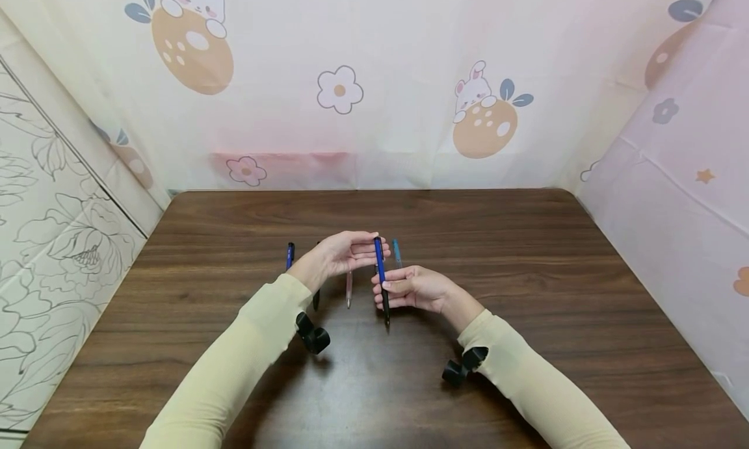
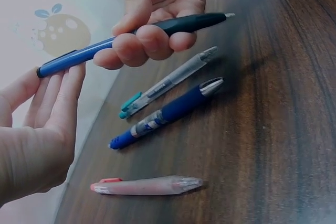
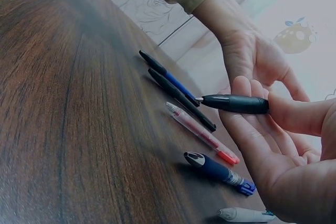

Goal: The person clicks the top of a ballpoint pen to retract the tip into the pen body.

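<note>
A blue and black ballpoint pen [image 1: 380, 267] is held up above the table between both hands, its metal point [image 2: 230, 15] showing. My right hand [image 1: 424, 289] grips the black lower barrel between thumb and curled fingers. At the blue upper end, my left hand [image 1: 345, 251] pinches the pen, thumb at the end button and fingers along the clip side. Beneath them on the table lie a clear pen with a teal clip [image 2: 165, 85], a thick dark blue pen [image 2: 181, 109] and a pink translucent pen [image 2: 149, 186].
Left of the pink pen lie a black pen [image 3: 184, 97] and another blue and black pen [image 3: 164, 71], in a row with the others. The dark wooden table [image 1: 526, 254] meets a patterned curtain [image 1: 398, 130] at its back edge.
</note>
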A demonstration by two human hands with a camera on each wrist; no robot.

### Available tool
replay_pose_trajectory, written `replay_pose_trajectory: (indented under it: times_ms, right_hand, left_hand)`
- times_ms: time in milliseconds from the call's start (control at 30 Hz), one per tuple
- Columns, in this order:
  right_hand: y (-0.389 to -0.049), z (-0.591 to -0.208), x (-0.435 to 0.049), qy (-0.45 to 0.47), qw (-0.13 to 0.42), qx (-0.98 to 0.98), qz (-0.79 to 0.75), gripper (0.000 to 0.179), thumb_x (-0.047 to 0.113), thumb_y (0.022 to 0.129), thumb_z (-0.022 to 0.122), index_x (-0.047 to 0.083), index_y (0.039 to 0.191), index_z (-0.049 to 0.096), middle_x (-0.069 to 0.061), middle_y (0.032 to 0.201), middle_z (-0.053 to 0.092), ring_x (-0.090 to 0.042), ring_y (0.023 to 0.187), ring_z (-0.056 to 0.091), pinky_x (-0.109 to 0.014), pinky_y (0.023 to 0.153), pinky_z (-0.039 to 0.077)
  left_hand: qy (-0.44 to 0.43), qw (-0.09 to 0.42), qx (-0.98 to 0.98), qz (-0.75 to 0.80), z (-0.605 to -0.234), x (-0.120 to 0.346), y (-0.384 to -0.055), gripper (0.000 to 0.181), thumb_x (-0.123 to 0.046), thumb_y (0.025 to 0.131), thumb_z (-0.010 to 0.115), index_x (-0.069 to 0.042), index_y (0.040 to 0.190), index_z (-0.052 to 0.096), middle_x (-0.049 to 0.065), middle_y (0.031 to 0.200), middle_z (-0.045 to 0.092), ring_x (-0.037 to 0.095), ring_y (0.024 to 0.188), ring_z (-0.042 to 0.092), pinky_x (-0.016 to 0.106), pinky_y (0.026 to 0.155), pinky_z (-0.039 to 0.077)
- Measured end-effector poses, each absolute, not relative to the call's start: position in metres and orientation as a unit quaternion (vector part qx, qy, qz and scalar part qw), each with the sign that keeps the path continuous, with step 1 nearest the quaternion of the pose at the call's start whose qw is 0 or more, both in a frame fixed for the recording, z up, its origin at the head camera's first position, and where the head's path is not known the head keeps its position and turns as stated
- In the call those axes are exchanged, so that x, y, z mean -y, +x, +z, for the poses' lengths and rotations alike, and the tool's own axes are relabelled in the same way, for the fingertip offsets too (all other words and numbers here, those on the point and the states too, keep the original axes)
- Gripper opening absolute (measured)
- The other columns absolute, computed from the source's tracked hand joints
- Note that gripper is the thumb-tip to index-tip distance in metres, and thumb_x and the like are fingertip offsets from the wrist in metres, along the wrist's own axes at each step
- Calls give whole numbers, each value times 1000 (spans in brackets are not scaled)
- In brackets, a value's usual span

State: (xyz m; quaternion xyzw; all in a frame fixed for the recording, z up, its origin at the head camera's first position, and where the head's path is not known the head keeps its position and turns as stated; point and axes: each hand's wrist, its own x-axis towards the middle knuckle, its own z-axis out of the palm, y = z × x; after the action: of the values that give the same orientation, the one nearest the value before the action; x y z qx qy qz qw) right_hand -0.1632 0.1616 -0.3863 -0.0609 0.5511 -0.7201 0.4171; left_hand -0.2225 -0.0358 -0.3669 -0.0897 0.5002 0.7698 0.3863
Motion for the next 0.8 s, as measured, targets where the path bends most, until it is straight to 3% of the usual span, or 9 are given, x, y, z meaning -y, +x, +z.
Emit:
replay_pose_trajectory:
  times_ms: [267, 567, 800]
  right_hand:
    - [-164, -388, -161, -59, 411, -561, -716, 40, 0, 96, 51, -15, 133, 41, -2, 93, 73, -15, 92, 70, -43, 100, 51]
    - [-164, -390, -162, -50, 417, -555, -719, 43, -1, 96, 51, -16, 134, 38, -3, 93, 73, -16, 92, 70, -43, 100, 52]
    - [-164, -393, -162, -46, 418, -556, -717, 35, -2, 96, 50, -13, 129, 47, -3, 93, 73, -17, 92, 70, -36, 92, 57]
  left_hand:
    - [-71, 374, -528, 759, -362, 36, -222, 41, -17, 100, 50, 5, 135, 50, 21, 129, 61, 31, 128, 52, 37, 110, 44]
    - [-82, 372, -527, 760, -364, 33, -223, 42, -16, 100, 50, 4, 137, 48, 23, 139, 51, 31, 130, 51, 37, 111, 42]
    - [-89, 367, -528, 761, -363, 34, -225, 41, -18, 100, 51, 4, 134, 51, 22, 137, 54, 30, 129, 53, 37, 110, 44]
